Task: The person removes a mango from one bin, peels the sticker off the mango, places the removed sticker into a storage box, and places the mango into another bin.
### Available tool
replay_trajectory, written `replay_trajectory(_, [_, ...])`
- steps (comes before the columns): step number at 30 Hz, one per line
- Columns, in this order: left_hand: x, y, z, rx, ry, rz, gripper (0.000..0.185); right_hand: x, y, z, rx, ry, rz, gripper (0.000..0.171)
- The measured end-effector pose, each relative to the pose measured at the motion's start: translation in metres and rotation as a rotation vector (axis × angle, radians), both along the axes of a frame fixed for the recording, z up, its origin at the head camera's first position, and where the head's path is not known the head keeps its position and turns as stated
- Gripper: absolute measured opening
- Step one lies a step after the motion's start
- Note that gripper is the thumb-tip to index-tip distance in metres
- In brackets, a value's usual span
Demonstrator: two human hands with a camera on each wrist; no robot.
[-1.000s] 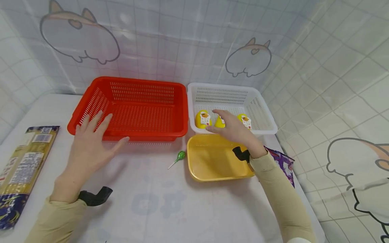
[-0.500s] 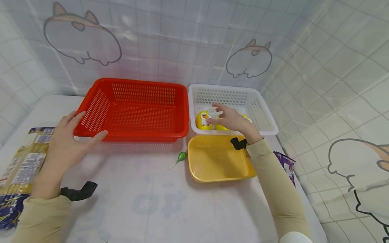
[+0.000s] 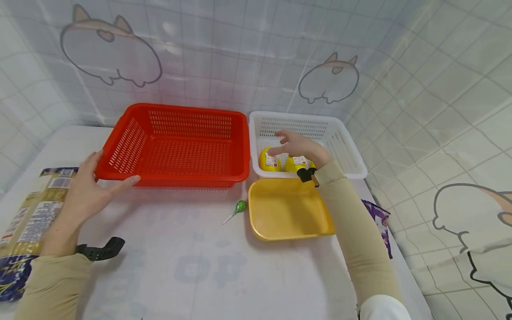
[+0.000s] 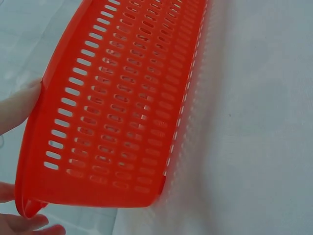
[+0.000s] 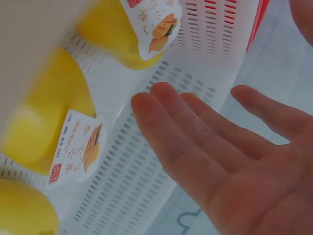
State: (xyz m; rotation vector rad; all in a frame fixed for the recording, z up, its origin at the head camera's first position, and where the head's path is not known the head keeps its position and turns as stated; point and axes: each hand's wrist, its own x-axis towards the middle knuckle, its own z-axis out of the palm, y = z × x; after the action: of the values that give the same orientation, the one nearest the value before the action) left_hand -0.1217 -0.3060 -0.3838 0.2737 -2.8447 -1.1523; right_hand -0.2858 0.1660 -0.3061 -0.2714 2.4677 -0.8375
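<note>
1. My left hand [image 3: 85, 191] is spread wide, touching the red basket [image 3: 186, 155] at its corner.
2. My right hand [image 3: 301, 146] is wide too, over the white basket [image 3: 345, 153].
3. Yellow mangoes [image 5: 41, 115] sit in there.

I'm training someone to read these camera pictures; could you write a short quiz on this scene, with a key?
1. Short answer: What does the left hand touch?

2. True or false: The right hand is holding a yellow item.

3. Multiple choice: Which lies right beside the lollipop?
A. The purple packet
B. The yellow tray
C. The long pack

Key:
1. The red basket, at its near left corner.
2. False; it holds nothing, and the three yellow items sit in the white basket.
3. B.
</note>
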Motion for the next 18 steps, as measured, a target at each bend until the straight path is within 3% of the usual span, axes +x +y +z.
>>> replay_trajectory(7, [-0.001,0.001,-0.001,0.099,0.009,-0.030,0.108,-0.015,-0.004,0.001,-0.006,-0.063,0.021,0.080])
replay_trajectory(12, [-0.002,0.002,-0.001,0.135,0.000,-0.029,0.106,-0.023,-0.005,-0.004,0.011,-0.101,0.003,0.076])
replay_trajectory(18, [-0.001,0.002,0.002,0.155,-0.029,-0.013,0.108,-0.032,-0.003,-0.008,-0.041,-0.189,0.021,0.076])
